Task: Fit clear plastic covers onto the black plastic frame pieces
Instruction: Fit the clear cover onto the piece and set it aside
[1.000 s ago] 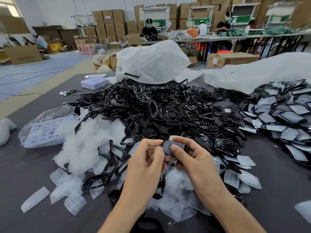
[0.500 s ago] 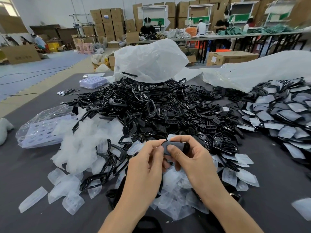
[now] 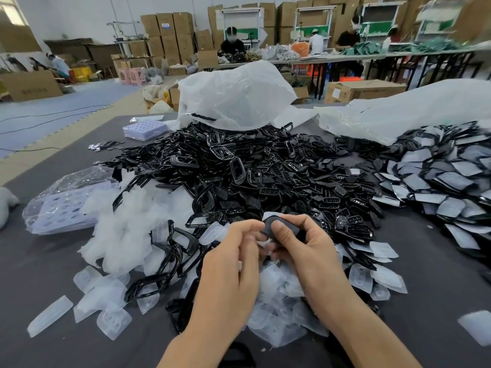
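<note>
Head view is looking down on a grey table whose left edge is running along a blue floor, while its near edge is being cut off by the bottom of the view. At far left a clear bag of lilac trays is lying just beside a drift of loose clear plastic covers, with black frames half buried among them. One clear cover is sitting apart on grey surface near the lower left.

Behind the hands a wide heap of glossy black plastic frame pieces is spreading back to a crumpled white plastic bag.

The left hand is curling towards the left end of a small dark frame piece, but its fingertips are blurring, so I cannot tell whether they are pinching it. The right hand is grasping that piece, thumb on top and fingers wrapping its far side, hiding most of it. The piece is being held above the near covers, its long axis running roughly left to right, and a pale rim is peeking above it; whether that is a cover is hard to make out.

At right, a strip of grey surface is separating the heap from a pile of covered black pieces, which is running off the right edge.
</note>
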{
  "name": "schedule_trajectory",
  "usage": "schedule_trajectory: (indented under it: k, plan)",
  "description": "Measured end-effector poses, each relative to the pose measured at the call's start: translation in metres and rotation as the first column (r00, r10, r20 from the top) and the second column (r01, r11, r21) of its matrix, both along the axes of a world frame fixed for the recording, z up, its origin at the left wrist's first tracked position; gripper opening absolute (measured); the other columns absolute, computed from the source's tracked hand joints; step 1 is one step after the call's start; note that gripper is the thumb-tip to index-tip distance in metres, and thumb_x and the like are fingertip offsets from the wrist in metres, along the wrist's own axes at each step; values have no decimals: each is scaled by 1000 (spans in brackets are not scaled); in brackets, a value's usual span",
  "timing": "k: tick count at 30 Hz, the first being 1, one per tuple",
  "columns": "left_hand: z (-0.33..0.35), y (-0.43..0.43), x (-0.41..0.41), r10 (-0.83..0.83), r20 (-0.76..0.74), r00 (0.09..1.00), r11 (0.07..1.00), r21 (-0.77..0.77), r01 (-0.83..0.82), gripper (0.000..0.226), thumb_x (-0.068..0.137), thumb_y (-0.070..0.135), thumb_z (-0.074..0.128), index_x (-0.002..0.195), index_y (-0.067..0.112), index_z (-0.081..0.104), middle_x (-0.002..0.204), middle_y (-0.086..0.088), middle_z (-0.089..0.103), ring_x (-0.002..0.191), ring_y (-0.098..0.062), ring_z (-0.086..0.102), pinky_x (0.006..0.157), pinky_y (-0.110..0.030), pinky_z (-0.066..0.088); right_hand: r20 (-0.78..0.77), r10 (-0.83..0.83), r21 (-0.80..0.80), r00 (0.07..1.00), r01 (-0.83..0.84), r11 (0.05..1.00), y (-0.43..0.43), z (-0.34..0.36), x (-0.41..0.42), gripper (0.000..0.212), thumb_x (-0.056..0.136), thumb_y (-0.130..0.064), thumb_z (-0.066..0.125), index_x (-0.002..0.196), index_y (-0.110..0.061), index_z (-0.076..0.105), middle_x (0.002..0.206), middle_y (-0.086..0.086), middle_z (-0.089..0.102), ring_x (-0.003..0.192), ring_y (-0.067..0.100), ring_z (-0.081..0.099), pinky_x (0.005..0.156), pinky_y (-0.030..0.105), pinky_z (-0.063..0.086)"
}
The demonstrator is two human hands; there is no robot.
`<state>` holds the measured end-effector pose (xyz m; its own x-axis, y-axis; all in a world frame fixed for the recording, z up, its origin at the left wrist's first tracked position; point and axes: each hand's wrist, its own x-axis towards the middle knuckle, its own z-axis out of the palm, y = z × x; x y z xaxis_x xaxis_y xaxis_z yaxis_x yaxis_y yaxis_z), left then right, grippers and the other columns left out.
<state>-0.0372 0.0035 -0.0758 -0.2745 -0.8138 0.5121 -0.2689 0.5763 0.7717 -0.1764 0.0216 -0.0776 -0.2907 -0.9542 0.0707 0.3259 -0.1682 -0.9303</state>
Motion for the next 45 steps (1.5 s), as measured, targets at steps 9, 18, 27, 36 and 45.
schedule_trajectory:
  k: [9,18,27,36,45]
  plan:
    - [-8,3,-3,90,313,945,973,-228,-17,47,101,30,33,146,25,47,130,14,47,96,-3,57,69,-24,52,213,-35,-1,976,36,999,0,-1,2,31,81,-21,72,105,-3,65,95,16,77,84,25,76,74,24,60]
    - [-11,3,-10,-5,48,999,1000,8,4,31,92,16,45,111,34,61,120,22,50,106,-5,60,72,-13,48,167,-37,-1,985,38,999,2,-1,3,32,82,-24,72,107,-5,63,98,13,78,88,25,77,75,24,60]
    - [-4,0,-6,6,-106,994,985,169,12,33,103,24,45,122,46,60,106,16,66,83,-4,65,64,-13,48,3,-57,-11,998,57,998,1,-1,3,17,93,-13,69,109,-10,66,90,10,78,71,16,72,67,21,58]
    - [3,-2,-7,-3,-203,979,952,300,65,12,99,21,57,103,28,67,85,11,74,77,-2,70,65,-11,51,-218,-34,-38,975,26,999,4,1,3,11,96,-18,68,107,-19,69,87,1,77,71,10,70,64,16,53]
    - [3,-7,-3,-34,-151,988,957,280,76,7,98,21,61,95,25,66,77,9,73,66,-3,67,60,-13,50,-253,38,-67,967,-57,996,4,-2,-1,16,102,-9,56,109,-17,68,87,-5,76,72,5,69,65,16,53]
